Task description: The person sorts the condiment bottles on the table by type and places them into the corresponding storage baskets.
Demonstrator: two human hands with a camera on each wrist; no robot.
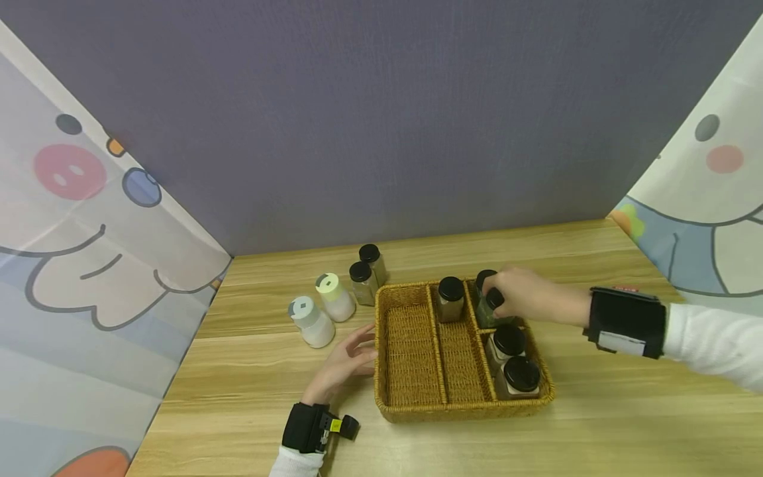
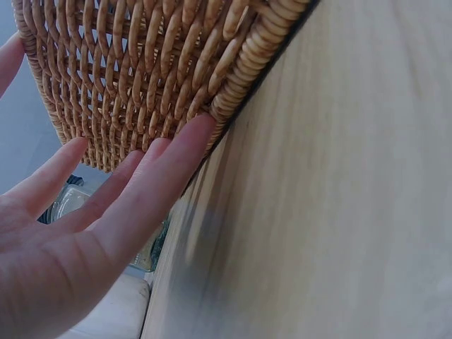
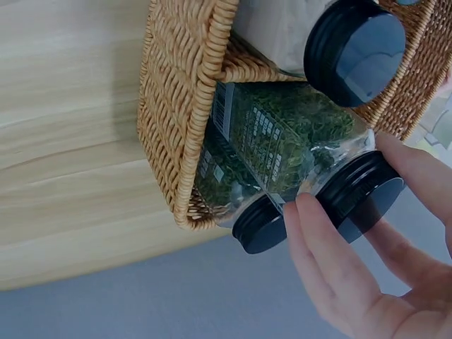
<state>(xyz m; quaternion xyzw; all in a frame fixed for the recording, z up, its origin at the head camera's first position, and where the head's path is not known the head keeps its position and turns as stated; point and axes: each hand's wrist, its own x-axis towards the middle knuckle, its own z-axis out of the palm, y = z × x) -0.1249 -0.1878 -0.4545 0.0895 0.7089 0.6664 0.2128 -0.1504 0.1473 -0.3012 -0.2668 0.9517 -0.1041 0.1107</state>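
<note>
A wicker basket (image 1: 411, 344) with several compartments sits mid-table. My right hand (image 1: 507, 295) reaches over its back right compartment and grips the black lid of a green herb jar (image 1: 490, 313). In the right wrist view, my right hand (image 3: 360, 205) pinches that lid, and the green herb jar (image 3: 304, 134) leans beside a second herb jar (image 3: 233, 183). My left hand (image 1: 352, 354) lies flat on the table. Its straight fingers (image 2: 191, 141) touch the wicker basket (image 2: 141, 63) at its left wall, holding nothing.
In the basket stand a brown-filled jar (image 1: 450, 299) and two black-lidded jars (image 1: 508, 344) (image 1: 521, 379) at front right. Outside, to the back left, are two small jars (image 1: 362, 283) (image 1: 373, 263) and two white bottles (image 1: 312, 322) (image 1: 335, 298). Cloth walls enclose the wooden table (image 1: 596, 411).
</note>
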